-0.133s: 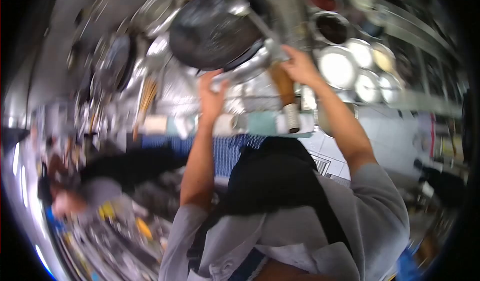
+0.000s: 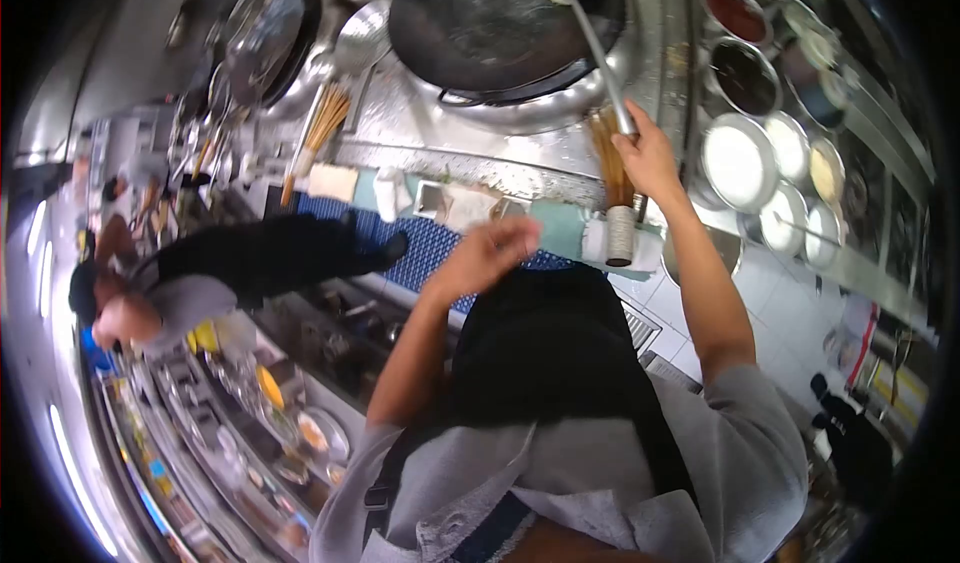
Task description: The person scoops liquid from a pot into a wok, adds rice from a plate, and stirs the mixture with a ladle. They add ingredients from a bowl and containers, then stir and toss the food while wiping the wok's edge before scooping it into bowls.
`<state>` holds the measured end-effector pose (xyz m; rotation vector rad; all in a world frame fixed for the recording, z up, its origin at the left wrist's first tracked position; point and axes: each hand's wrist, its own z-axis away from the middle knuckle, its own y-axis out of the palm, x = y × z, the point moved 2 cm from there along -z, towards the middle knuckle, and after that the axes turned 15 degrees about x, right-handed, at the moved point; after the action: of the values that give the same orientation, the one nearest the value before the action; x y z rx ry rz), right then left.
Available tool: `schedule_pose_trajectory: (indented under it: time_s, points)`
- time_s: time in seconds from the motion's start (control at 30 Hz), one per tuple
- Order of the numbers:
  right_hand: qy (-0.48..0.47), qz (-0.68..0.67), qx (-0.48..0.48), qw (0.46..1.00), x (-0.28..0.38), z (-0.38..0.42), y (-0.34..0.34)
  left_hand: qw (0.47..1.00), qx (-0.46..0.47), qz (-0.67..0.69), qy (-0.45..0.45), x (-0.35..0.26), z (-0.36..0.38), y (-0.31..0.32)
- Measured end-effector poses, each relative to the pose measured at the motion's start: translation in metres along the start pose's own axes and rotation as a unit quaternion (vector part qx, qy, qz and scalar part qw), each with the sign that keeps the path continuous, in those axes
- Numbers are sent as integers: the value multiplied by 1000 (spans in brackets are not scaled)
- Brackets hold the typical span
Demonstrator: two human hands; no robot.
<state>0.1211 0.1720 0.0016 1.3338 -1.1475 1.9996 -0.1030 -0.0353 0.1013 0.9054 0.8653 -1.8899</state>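
My right hand (image 2: 650, 158) is closed round the handle end of a metal ladle (image 2: 600, 58). The ladle's bowl rests over the inside of a large black wok (image 2: 480, 28), which sits on a round metal burner ring (image 2: 520, 118). Just below my right hand a wooden bamboo brush (image 2: 615, 188) with a wrapped end lies across the counter's front edge. Away from the wok, my left hand (image 2: 490, 253) hangs in front of my apron, blurred, fingers loosely bent and apart, with nothing visible in them.
Pots of white, dark and red contents (image 2: 740, 163) stand to the right. On the left are a perforated skimmer (image 2: 362, 38), a second bamboo brush (image 2: 325, 118) and another wok (image 2: 270, 43). Folded cloths (image 2: 560, 225) line the front edge. A co-worker (image 2: 230, 263) stands at the left.
My left hand has let go of the wok's near rim and drawn back toward my body. My right hand keeps the ladle. The whole view has shifted.
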Motion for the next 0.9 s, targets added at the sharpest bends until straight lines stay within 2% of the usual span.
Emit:
schedule_pose_trajectory:
  time_s: [0.03,0.07,0.1,0.13,0.17,0.2,0.23,0.27,0.33,0.37,0.4,0.43,0.5,0.53,0.6,0.63,0.7,0.83,0.9]
  points:
    - [-2,38,-14,999,-12,16,-14,997,67,31,-26,25,0,37]
    - [-46,74,-44,995,-16,9,-42,997,71,25,-28,52,-16,60]
    - [-83,62,-60,993,-26,11,-37,994,70,5,-78,79,-1,70]
    - [-20,183,-66,981,-37,15,-42,992,77,-18,-101,97,7,80]
    - [150,135,16,979,27,28,-51,987,66,-46,-138,111,20,85]
    - [132,81,35,987,-5,19,-54,988,61,-47,-130,113,34,85]
    - [83,-55,58,993,-44,6,-51,994,37,-23,-101,129,45,86]
    - [60,-208,86,972,-69,-11,-49,991,14,-31,-126,128,62,76]
    - [56,-369,124,919,-80,-17,-40,992,-19,-40,-120,139,94,79]
    - [79,-259,71,960,-67,-3,-43,995,-40,-40,-81,164,87,87]
    - [67,-216,87,970,-45,17,-40,984,-21,80,-158,135,97,79]
    - [47,-188,105,975,-8,36,-28,990,-38,45,-132,163,98,87]
    - [43,-369,91,924,25,73,0,992,-95,30,-75,164,128,89]
    - [24,-357,157,921,44,102,17,987,-134,27,-86,174,161,95]
    - [1,-318,231,919,76,136,40,983,-175,33,-50,213,172,100]
    - [-1,-315,268,911,83,150,60,978,-195,45,-59,226,183,99]
    - [36,-279,342,897,100,174,102,962,-243,84,-91,258,230,101]
    - [102,-242,477,839,169,229,214,892,-417,151,-86,312,294,116]
    - [95,-198,564,796,196,236,275,854,-490,160,-72,331,329,121]
